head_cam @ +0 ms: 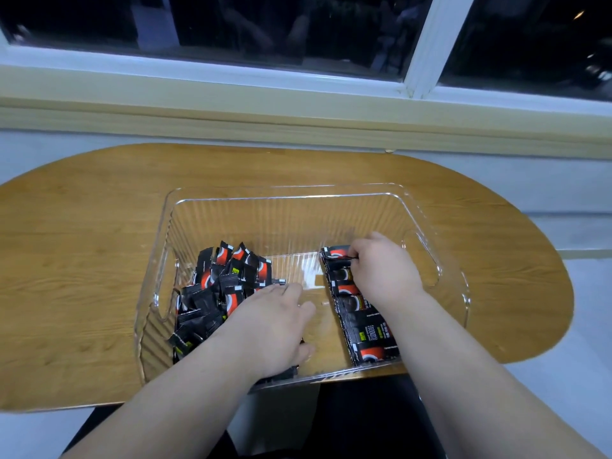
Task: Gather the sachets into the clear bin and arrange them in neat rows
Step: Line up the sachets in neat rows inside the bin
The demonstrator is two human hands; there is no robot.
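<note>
The left hand [275, 326] lies palm down at the bin's [284, 190] near edge. Its fingers are spread and fairly straight over the near right fringe of the pile [218, 286]. Whether anything sits under the palm I cannot tell.

The pile, a loose heap of black-and-red sachets, fills the bin's left half. Along the right side a row [364, 326] of overlapping sachets runs near to far, its long axis parallel to the right wall. A bare strip of floor separates row from pile.

The right hand [381, 270] is at the row's far end, fingers curled and pinching the last sachet [336, 253] there.

So the stock lies to the left, nearer the left hand, and the row grows away from the person. I judge the next sachet must cross the strip rightward, and room remains toward the far wall.

The bin stands on a wooden desk [82, 260] with rounded ends, its near rim overhanging the near edge. Beyond are a sill [198, 94] and a dark window [231, 24].
</note>
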